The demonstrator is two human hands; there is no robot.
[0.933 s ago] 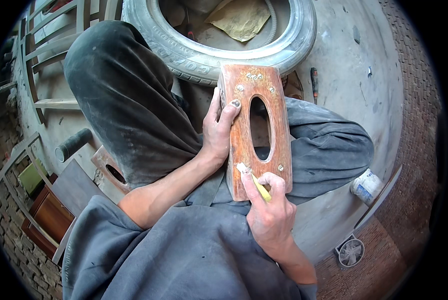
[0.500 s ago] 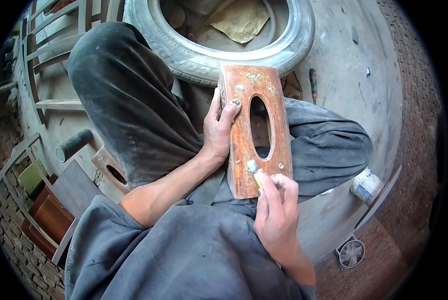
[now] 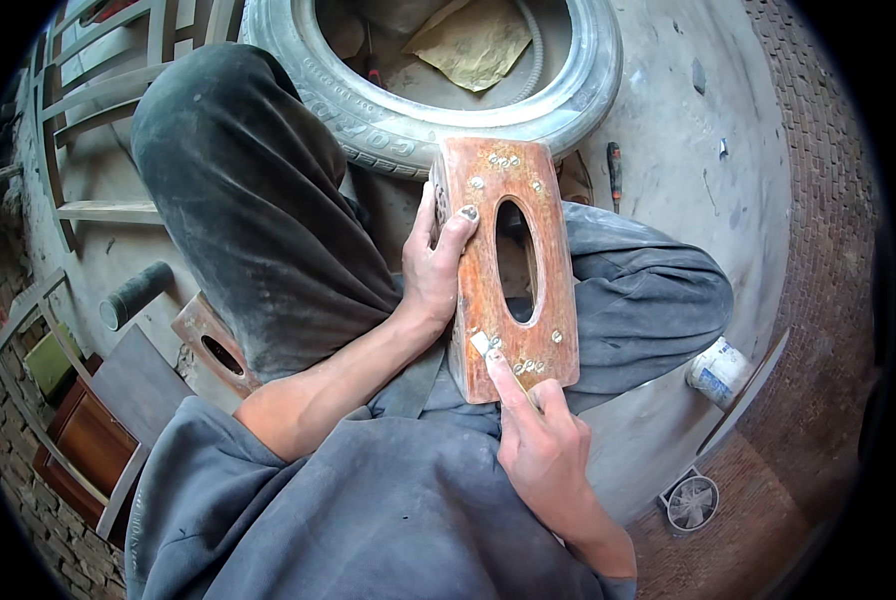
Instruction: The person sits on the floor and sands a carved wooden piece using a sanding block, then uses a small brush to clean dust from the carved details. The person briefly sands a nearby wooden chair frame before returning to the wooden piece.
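Note:
A reddish-brown wooden tissue box [image 3: 475,270] with an oval slot and small pale flower inlays stands tilted on my lap. My left hand [image 3: 434,265] is closed round its left side, thumb on the top face. In my right hand [image 3: 543,435] is a small tool with a flat whitish tip [image 3: 481,342] and a thin yellowish handle. Its tip touches the box face by an inlay near the lower left of the slot. My index finger lies stretched along the tool, and the fingers hide most of the handle.
A dusty tyre [image 3: 388,135] lies ahead of me, holding a sheet of yellowish paper [image 3: 473,45]. To the right are a screwdriver [image 3: 615,175] and a white tub [image 3: 718,370]. At left are a second slotted box [image 3: 203,335], a dark cylinder [image 3: 136,296] and wooden frames [image 3: 113,210].
My right hand has turned and lowered, with the index finger now extended along the tool. The tool's tip has shifted left and down on the box. My left hand keeps its hold.

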